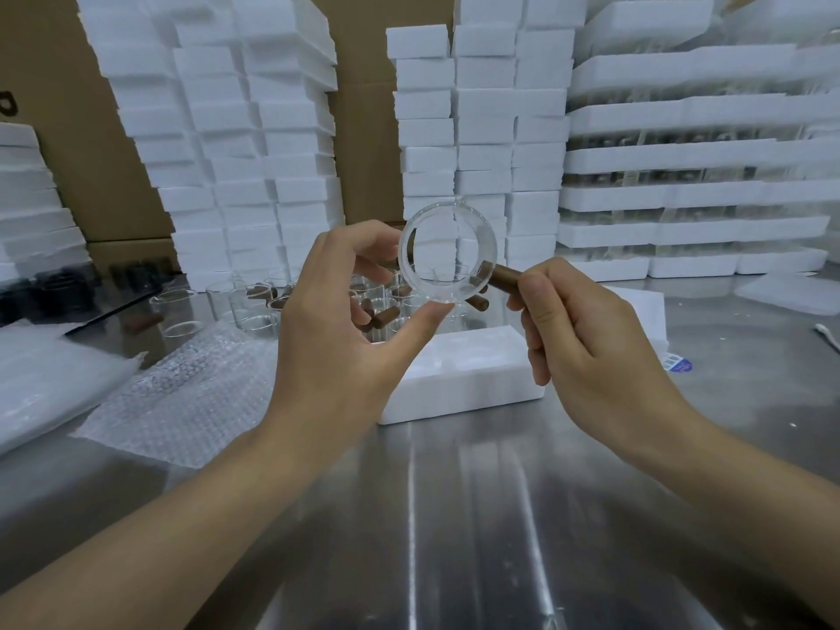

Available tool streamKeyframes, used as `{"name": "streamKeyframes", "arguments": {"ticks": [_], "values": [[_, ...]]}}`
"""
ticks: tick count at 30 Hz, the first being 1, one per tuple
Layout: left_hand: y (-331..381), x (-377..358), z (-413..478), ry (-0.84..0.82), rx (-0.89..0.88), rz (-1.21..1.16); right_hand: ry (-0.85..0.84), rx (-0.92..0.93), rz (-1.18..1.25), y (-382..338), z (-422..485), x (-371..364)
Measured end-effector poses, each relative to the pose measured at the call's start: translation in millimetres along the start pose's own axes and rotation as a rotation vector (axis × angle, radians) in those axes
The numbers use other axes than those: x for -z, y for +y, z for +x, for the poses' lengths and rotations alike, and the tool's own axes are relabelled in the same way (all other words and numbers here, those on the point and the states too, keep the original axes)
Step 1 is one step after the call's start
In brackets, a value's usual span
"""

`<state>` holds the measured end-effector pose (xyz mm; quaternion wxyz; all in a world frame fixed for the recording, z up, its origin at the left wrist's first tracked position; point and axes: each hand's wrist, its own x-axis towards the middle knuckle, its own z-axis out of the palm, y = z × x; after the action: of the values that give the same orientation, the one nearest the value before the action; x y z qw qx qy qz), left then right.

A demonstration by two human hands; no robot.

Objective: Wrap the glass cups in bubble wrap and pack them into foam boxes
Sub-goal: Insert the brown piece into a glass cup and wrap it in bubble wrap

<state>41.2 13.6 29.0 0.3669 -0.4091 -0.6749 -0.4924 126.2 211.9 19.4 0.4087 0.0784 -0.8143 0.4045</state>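
While the left hand is pinching one glass cup by its rim, the right hand is gripping its wooden handle. It's hovering over the single foam box, mouth facing the person, long axis running away, handle sticking right. One bubble wrap sheet is lying left of the box. More cups are sitting behind it, too jumbled to count.

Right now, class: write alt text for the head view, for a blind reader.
A left hand and right hand hold up a clear glass cup, mouth toward the camera, right pinching its brown handle. A foam box and bubble wrap lie on the table.
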Motion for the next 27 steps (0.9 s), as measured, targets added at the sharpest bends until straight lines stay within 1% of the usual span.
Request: {"name": "streamKeyframes", "arguments": {"ticks": [4, 8, 11, 13, 15, 19, 21, 23, 27], "values": [[-2.4, -1.0, -1.0, -0.047, -0.027, 0.017, 0.059, -0.016, -0.1, -1.8, 0.7, 0.3], [-5.8, -2.3, -2.9, -0.12, -0.035, 0.071, 0.088, 0.009, -0.161, -5.0, 1.1, 1.4], [-7.4, -1.8, -3.5, -0.139, -0.028, 0.108, 0.094, 0.042, -0.067, -10.8, 0.9, 2.8], [-6.7, -1.4, -4.3, -0.127, 0.001, 0.098, 0.063, 0.064, 0.008, -16.5, -0.3, 4.5], [-3.5, -2.3, -4.8, -0.093, 0.073, 0.027, 0.014, 0.112, 0.019, -20.3, -1.8, 5.3], [6.0, -4.9, -1.2, -0.037, 0.329, -0.305, -0.039, 0.146, -0.029, -19.8, -4.2, 2.2], [10.2, -5.0, 1.6, -0.046, 0.468, -0.461, -0.052, 0.158, -0.05, -17.5, -4.4, 1.4], [11.9, -5.1, 3.7, -0.068, 0.586, -0.545, -0.055, 0.166, -0.081, -14.4, -4.0, 2.2], [11.1, -3.5, 7.5, -0.145, 0.769, -0.735, -0.04, 0.161, -0.1, -10.6, -2.8, 3.5]]}}
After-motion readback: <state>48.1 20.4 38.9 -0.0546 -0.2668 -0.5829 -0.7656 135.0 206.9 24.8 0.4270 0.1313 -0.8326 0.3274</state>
